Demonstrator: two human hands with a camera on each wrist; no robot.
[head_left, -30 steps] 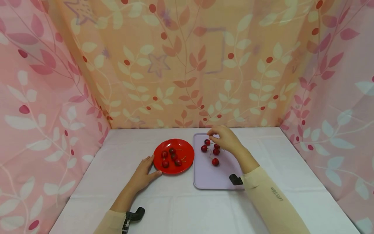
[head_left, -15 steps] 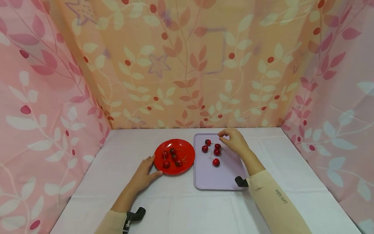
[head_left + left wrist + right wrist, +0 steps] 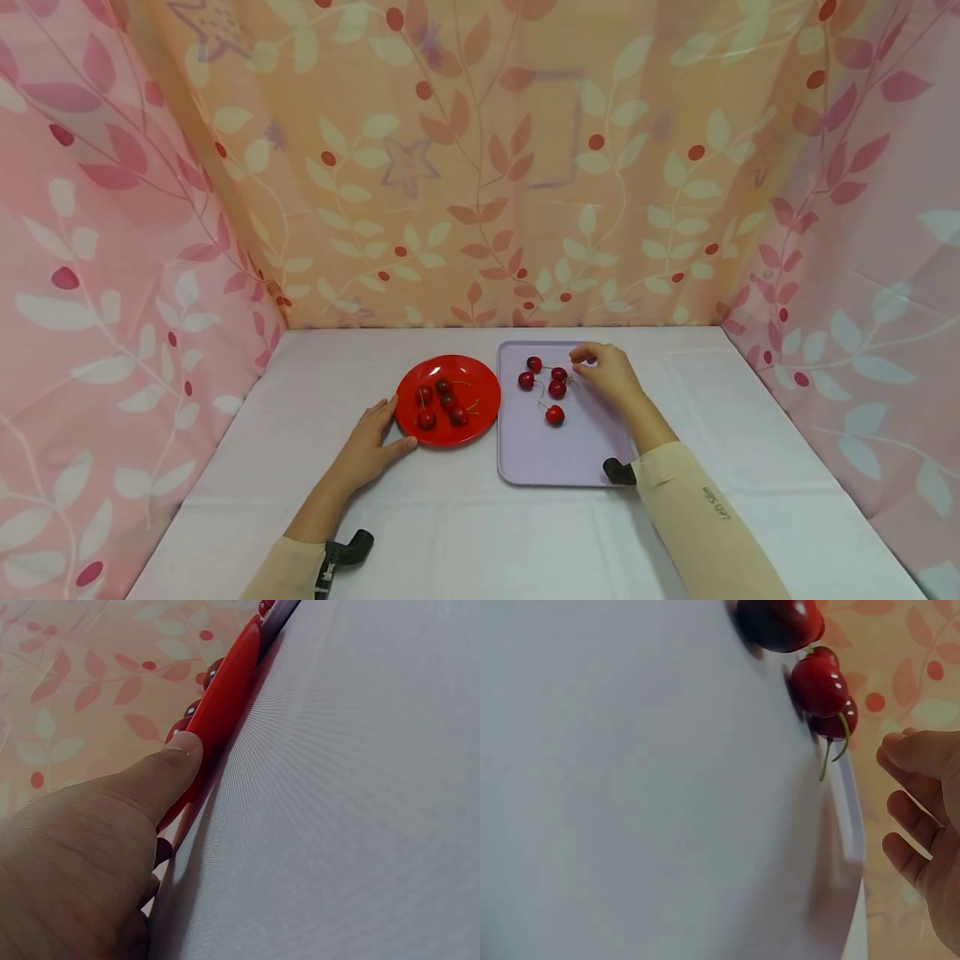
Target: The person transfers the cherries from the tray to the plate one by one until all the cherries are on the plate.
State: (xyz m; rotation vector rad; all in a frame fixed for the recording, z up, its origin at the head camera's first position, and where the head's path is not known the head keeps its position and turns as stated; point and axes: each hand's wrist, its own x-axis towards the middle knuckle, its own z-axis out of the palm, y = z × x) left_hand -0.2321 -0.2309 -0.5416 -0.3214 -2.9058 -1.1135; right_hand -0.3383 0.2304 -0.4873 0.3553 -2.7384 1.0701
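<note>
My left hand (image 3: pixel 363 450) rests at the near-left rim of a red plate (image 3: pixel 483 390), thumb and fingers spread along the edge. In the left wrist view the thumb (image 3: pixel 161 769) lies straight against the plate's rim. Several dark red cherries (image 3: pixel 426 419) with stems sit on this plate. My right hand (image 3: pixel 611 373) hovers over the far right of a lilac tray (image 3: pixel 555 458), its fingers loosely bent, with nothing visible in them. Left of it, several cherries (image 3: pixel 554 415) lie on the tray. Stemmed cherries (image 3: pixel 819 688) show beyond the fingertips in the right wrist view.
A white cloth covers the table (image 3: pixel 450 542). Plate and tray stand side by side, their edges close together. Behind the table hangs a patterned orange curtain (image 3: pixel 480 183); pink leaf-patterned cloths flank both sides.
My right hand has moved right, away from above the cherries, and then come lower over the tray's far right part. The left hand, plate and cherries stay put.
</note>
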